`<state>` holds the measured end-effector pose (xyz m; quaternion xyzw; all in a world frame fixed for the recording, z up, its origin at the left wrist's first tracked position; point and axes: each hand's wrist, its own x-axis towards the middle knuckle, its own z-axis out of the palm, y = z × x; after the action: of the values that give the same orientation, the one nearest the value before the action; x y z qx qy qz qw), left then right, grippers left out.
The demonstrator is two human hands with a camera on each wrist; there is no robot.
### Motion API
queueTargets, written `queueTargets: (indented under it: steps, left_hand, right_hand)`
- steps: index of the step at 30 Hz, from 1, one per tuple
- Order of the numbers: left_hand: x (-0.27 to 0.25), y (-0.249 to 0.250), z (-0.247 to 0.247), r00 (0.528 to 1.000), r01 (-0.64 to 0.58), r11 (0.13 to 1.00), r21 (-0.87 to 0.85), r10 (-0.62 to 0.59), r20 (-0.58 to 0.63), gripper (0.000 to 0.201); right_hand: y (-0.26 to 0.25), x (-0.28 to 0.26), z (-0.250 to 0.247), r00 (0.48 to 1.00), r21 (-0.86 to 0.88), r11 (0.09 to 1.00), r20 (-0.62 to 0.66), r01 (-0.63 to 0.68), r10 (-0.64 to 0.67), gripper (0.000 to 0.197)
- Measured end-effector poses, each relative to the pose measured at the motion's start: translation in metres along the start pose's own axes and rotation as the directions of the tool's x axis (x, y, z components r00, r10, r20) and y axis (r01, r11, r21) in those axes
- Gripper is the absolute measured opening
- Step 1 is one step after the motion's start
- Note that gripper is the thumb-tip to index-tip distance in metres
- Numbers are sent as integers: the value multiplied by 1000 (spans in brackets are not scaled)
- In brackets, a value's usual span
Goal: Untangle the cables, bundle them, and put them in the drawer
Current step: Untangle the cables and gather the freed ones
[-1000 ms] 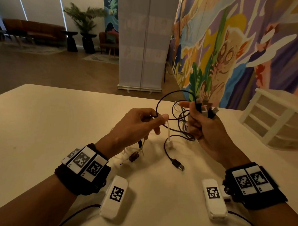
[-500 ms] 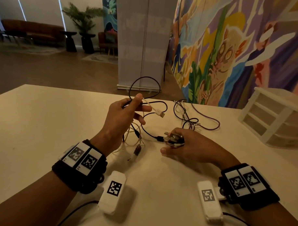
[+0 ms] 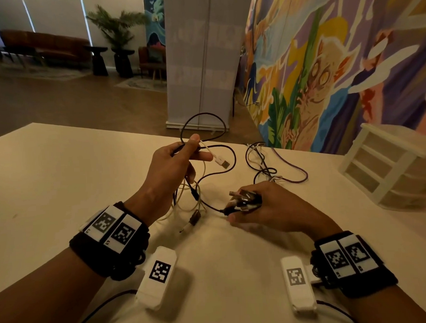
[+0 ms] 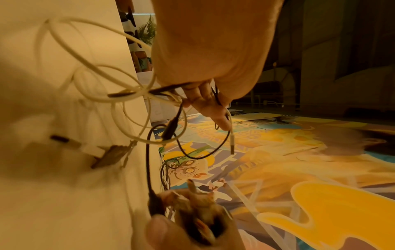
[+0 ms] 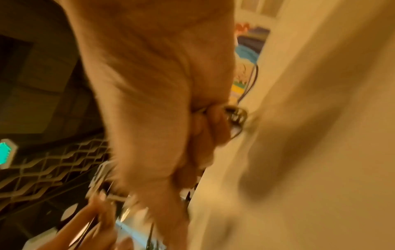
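My left hand point(image 3: 180, 160) is raised over the table and pinches a white USB cable point(image 3: 213, 154) and a black cable point(image 3: 200, 118) that loops upward; the white plug point(image 4: 232, 143) hangs past its fingertips. Cream cable loops point(image 3: 184, 198) dangle below it. My right hand point(image 3: 264, 208) rests low on the table and grips a cluster of cable plugs point(image 3: 243, 200), blurred in the right wrist view. More tangled cables, black, white and purple point(image 3: 289, 166), lie behind the right hand. The white drawer unit point(image 3: 388, 169) stands at the table's right.
The white table point(image 3: 63, 178) stretches left and forward. A colourful mural wall point(image 3: 336, 60) rises behind the table's far right edge. A loose brown plug point(image 3: 194, 216) lies between my hands.
My right hand came down from in front of me to the table with the plugs. My left hand rose and pulled the white and black cables up and left, apart from the tangle.
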<state>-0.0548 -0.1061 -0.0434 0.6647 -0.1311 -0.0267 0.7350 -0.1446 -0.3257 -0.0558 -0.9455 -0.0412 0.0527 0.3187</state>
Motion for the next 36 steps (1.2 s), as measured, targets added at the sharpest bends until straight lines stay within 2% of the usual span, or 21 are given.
queueTargets:
  steps: [2,4,6,8,10,11,13,14,16,18,20,24,27,29,31,33,35,36]
  left_hand:
    - [3,-2,-2,999,-7,1000,8,7,-49,37]
    - [5,-3,-4,997,-11,1000,15,12,-79,37]
    - [6,-5,-5,995,-8,1000,26,10,-103,37]
    - [6,-5,-5,994,-5,999,36,9,-113,37]
    - [7,-4,-5,993,-17,998,68,25,-116,34]
    - [6,-4,-5,992,-27,996,87,37,-117,32]
    - [5,-5,-4,991,-42,992,118,56,-120,28]
    - [4,-5,-4,991,-44,991,124,59,-120,26]
    - [2,-7,-3,991,-43,991,126,58,-118,22]
    - [0,-5,-1,993,-43,991,129,56,-100,18]
    - [-2,-1,2,998,-28,993,115,34,-48,17]
    - [-5,2,6,998,43,999,33,-45,45,22]
    - [-2,3,6,992,115,988,-106,-110,54,26]
    - [0,5,4,986,163,967,-194,-152,72,30]
    - [0,5,1,983,172,953,-250,-150,101,32]
    - [-2,5,0,985,147,961,-234,-120,124,36]
    - [-5,6,0,990,89,989,-117,-76,116,37]
    - [-6,7,0,992,55,998,-38,-50,112,36]
  right_hand:
    - [-3,-11,-12,997,107,992,24,72,-75,21]
    - [0,-19,-25,989,240,960,-28,145,-142,22]
    - [5,-22,-33,961,376,885,-113,276,-252,22]
    - [11,-21,-40,923,607,695,-247,384,-295,20]
    - [12,-20,-46,891,761,465,-384,453,-240,18]
    - [11,-20,-48,882,794,385,-437,471,-178,21]
    - [11,-19,-50,869,823,309,-495,476,-20,34]
    - [13,-16,-49,861,830,304,-505,468,52,37]
    - [16,-10,-44,839,832,327,-518,448,167,30]
    - [18,-4,-40,809,821,358,-539,445,232,16]
    - [20,-2,-39,772,801,402,-570,444,281,15]
    - [22,-1,-40,676,724,570,-644,387,358,16]
    - [25,0,-38,647,655,687,-678,315,349,20]
    - [24,-2,-37,671,583,777,-677,236,304,24]
    - [20,-4,-36,750,513,843,-620,166,229,26]
    - [14,-7,-32,836,477,863,-532,167,132,23]
    - [9,-7,-29,859,534,817,-502,218,100,21]
    - [8,-6,-29,852,625,732,-509,271,120,16]
